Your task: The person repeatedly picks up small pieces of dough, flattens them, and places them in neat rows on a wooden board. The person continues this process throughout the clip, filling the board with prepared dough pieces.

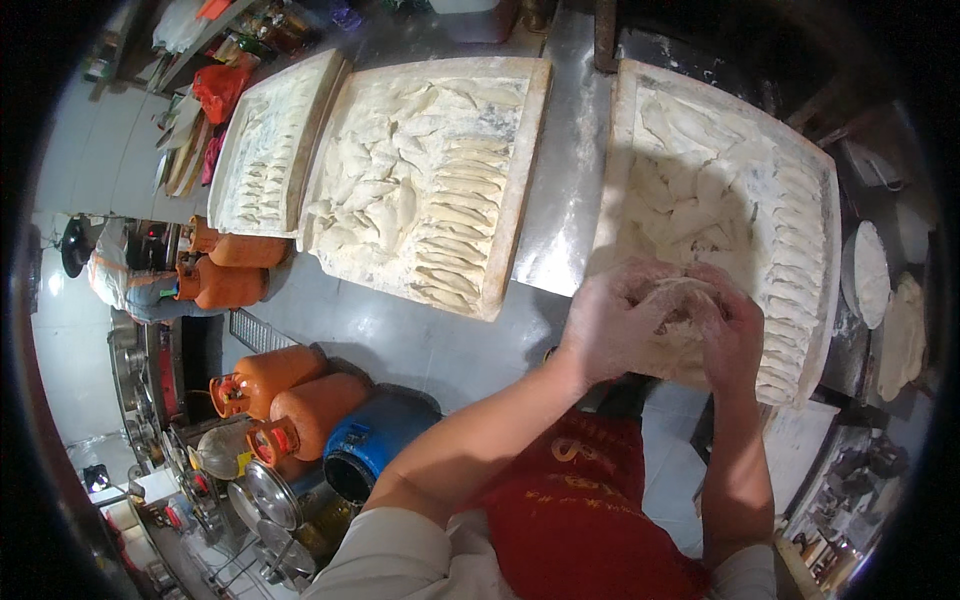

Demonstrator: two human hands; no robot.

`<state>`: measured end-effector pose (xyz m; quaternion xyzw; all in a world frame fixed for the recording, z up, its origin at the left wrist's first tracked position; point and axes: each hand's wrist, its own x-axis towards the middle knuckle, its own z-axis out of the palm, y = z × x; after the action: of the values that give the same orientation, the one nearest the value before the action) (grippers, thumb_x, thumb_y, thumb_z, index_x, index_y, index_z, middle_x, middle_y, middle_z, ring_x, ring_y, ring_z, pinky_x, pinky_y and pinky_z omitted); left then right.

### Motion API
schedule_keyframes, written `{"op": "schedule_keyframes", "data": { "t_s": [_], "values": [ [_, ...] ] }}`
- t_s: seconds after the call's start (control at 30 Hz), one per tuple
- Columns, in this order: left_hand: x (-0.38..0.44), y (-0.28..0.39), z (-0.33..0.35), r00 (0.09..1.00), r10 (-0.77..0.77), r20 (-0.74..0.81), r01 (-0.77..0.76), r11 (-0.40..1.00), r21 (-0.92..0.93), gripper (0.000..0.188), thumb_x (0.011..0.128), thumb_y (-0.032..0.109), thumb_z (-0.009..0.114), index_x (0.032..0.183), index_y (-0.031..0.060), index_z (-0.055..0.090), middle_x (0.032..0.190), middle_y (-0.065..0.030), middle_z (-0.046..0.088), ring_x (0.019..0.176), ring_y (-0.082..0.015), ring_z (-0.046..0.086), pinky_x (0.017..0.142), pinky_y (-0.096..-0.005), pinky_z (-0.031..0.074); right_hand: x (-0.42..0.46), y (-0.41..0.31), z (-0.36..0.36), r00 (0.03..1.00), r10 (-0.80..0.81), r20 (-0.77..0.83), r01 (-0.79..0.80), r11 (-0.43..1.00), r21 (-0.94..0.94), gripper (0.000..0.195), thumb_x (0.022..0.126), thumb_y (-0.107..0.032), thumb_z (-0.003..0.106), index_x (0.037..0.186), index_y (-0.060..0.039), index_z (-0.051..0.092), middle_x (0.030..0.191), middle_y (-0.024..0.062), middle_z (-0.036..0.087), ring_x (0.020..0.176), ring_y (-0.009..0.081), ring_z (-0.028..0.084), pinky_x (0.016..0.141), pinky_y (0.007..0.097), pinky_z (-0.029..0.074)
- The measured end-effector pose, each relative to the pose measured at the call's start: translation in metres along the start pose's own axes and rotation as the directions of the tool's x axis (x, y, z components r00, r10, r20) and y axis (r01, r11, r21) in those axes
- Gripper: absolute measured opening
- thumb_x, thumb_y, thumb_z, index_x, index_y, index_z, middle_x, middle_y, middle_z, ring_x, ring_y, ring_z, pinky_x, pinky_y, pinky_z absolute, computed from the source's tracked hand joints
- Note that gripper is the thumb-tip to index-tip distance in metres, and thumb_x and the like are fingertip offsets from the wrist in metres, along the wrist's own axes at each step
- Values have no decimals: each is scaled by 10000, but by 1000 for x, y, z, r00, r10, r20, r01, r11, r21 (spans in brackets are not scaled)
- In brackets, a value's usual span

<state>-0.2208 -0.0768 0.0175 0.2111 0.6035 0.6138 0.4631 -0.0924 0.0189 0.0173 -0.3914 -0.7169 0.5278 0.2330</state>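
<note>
Both my hands are dusted with flour and raised over the near part of the right wooden tray (816,169). My left hand (619,319) and my right hand (731,322) grip one pale piece of dough (681,289) between them, with the fingertips curled around its top edge. Under and beyond the hands, flat floured dough pieces (694,176) lie loosely in the tray. Folded dough pieces (793,247) form a row along its right side. The middle tray (529,142) holds more loose pieces and a row of folded ones (457,217).
Another floured tray (217,199) stands at the left on the metal table (566,157). A dish of flour (870,274) and a dough slab (902,337) are at the right. Orange gas cylinders (319,412) and a blue drum (379,442) stand lower left. A person (124,274) is at far left.
</note>
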Motion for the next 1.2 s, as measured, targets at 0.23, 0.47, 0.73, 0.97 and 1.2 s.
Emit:
{"op": "schedule_keyframes", "data": {
  "t_s": [0.23,0.47,0.73,0.97,1.2],
  "values": [
    [-13,-4,6,949,316,-15,-291,892,346,225,859,99,681,1053,-14,674,941,-152,661,858,-209,664,744,-293,521,-17,7,0,997,72,17,-68,987,-148,226,850,-69,601,1048,-3,687,960,117,693,853,197,664,746,304,506],
    [-24,-30,-29,868,86,489,-323,845,426,349,934,125,523,1263,22,575,1167,-157,645,984,-266,658,903,-355,512,-44,42,-34,932,31,362,44,979,-197,229,898,-158,567,1069,-111,712,961,127,692,868,297,651,807,402,507],
    [38,13,-41,907,-214,364,-285,325,902,178,856,198,625,964,77,699,832,-132,683,707,-324,666,687,-418,543,6,61,-57,737,-342,583,675,410,-614,179,884,-223,592,999,-156,711,1099,53,657,1043,279,601,870,393,492],
    [57,-20,-49,762,-53,645,-646,-20,763,158,794,172,651,903,74,708,1165,-131,619,1170,-341,533,1013,-498,398,3,84,-29,793,-371,484,604,366,-708,182,778,-253,622,898,-130,681,993,64,650,953,259,609,854,416,470],
    [65,-15,-37,725,-200,659,-681,-59,730,157,801,131,606,896,72,715,1062,-125,668,1091,-322,583,1013,-456,415,12,75,-36,777,-165,608,628,283,-725,174,769,-231,607,878,-109,666,895,75,643,942,274,615,847,435,460]
  ]
}}
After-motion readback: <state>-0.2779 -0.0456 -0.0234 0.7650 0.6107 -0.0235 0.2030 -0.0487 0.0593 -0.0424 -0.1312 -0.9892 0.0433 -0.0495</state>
